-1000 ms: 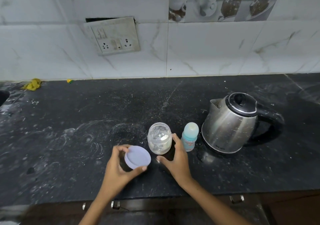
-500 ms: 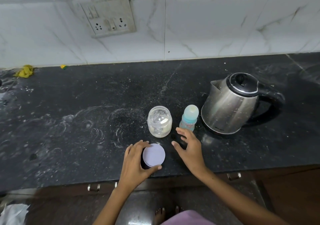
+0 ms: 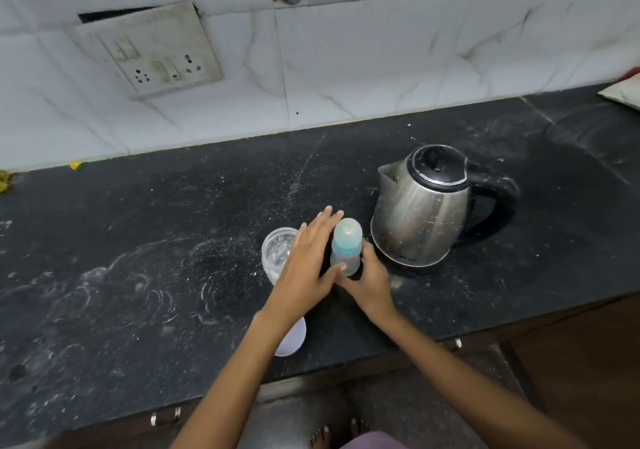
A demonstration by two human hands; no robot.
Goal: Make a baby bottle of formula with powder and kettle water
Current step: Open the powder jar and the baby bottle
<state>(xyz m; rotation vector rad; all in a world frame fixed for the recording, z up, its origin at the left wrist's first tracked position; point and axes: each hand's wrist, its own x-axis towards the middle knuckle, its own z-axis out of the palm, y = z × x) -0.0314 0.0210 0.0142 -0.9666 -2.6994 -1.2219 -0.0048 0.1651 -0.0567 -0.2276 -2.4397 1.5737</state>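
A small baby bottle (image 3: 346, 245) with a blue collar and clear cap stands on the black counter (image 3: 138, 240), just left of the steel kettle (image 3: 420, 208). My right hand (image 3: 372, 284) grips the bottle's lower part from the near side. My left hand (image 3: 306, 265) lies stretched out with straight fingers along the bottle's left side, its thumb touching the bottle. Partly hidden behind that hand is the open glass jar (image 3: 277, 251) with white powder. The jar's pale lid (image 3: 293, 341) lies on the counter under my left forearm.
Spilled powder streaks the counter left of the jar. A socket panel (image 3: 152, 50) hangs on the tiled wall. A small yellow scrap (image 3: 76, 165) sits at the back left, and a pale cloth (image 3: 623, 93) at the far right. The counter's front edge runs close to my arms.
My left hand has let go of the lid, now lying on the counter, and moved up to the bottle. My right hand has closed round the bottle's base.
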